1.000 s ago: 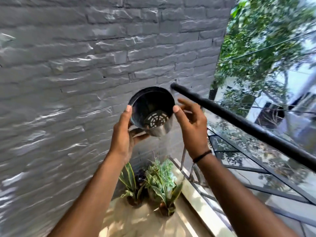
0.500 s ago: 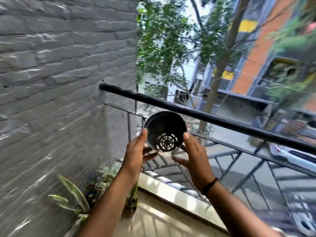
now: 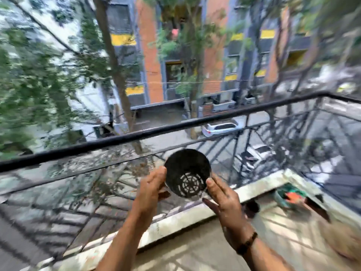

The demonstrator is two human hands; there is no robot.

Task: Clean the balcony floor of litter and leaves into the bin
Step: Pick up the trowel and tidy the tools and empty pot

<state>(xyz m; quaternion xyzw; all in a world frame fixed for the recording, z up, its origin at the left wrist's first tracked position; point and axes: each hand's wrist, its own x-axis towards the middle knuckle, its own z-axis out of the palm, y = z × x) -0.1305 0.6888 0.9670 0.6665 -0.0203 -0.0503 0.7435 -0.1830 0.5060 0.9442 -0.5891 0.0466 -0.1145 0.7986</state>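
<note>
2 hands, 1 black pot, 1 railing, 2 cars, 1 wristband.

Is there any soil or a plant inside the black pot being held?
No: the black pot faces the camera empty, its slotted drainage base showing, held between left hand and right hand.

Round black plastic pot: matt, dull, perforated base.
Black metal railing behind the pot: smooth, slight sheen.
Pale stone ledge below the pot: rough, stained.
Balcony floor: smooth beige tile.
</note>
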